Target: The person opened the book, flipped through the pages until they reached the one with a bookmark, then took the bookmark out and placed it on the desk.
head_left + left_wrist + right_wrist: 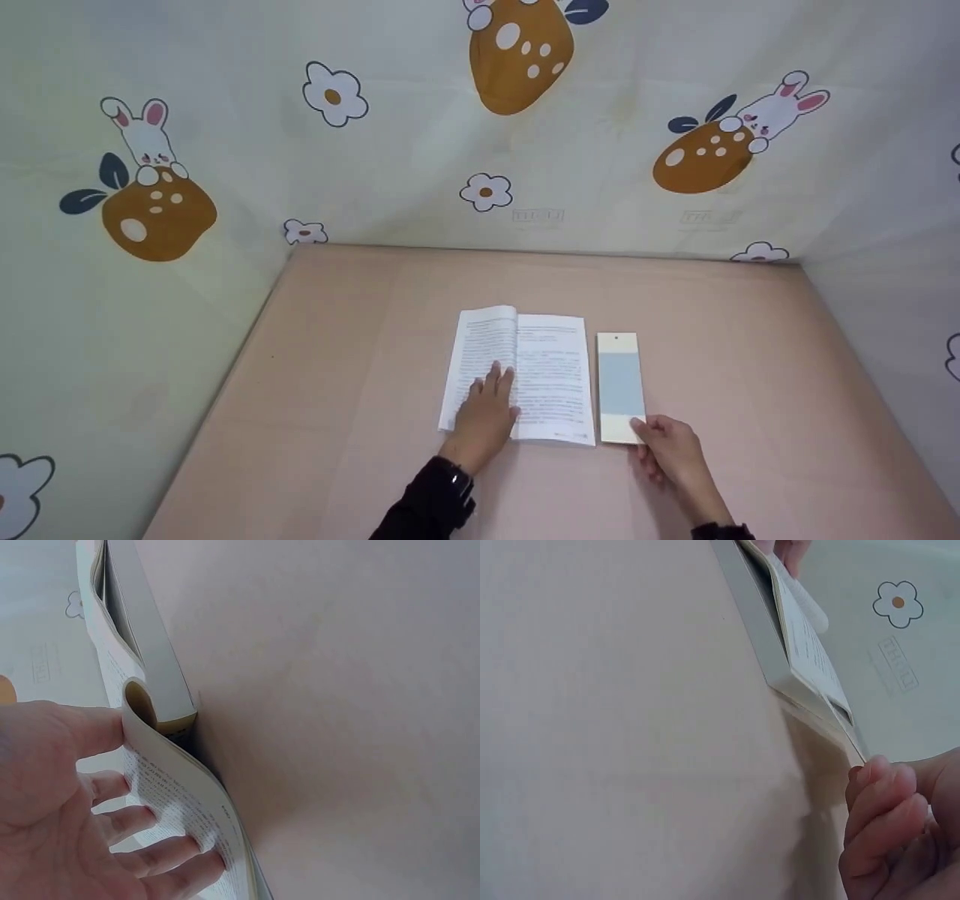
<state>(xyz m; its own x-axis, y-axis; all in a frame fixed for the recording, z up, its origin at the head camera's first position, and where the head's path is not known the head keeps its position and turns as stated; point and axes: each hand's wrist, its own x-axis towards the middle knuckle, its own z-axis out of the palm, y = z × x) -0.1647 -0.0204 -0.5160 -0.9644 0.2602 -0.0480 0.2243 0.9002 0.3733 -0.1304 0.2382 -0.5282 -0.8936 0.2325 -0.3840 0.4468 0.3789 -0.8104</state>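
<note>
An open book (555,375) with printed pages lies on the table. My left hand (484,416) presses its left page with fingers spread, the fingertips close to the fold; in the left wrist view, the fingers (161,859) rest on the curved page (169,780). Just right of the book is a bookmark (621,382), a long card with a pale blue middle, cream ends and a small hole at the top. My right hand (675,450) pinches its lower right corner between thumb and fingers. In the right wrist view, the bookmark (842,727) appears edge-on beside the book (814,652).
The pink-beige table surface (337,360) spreads around the book. A pale cloth wall (405,172) with printed rabbits, flowers and brown fruit stands behind, and similar walls rise at the left and right sides.
</note>
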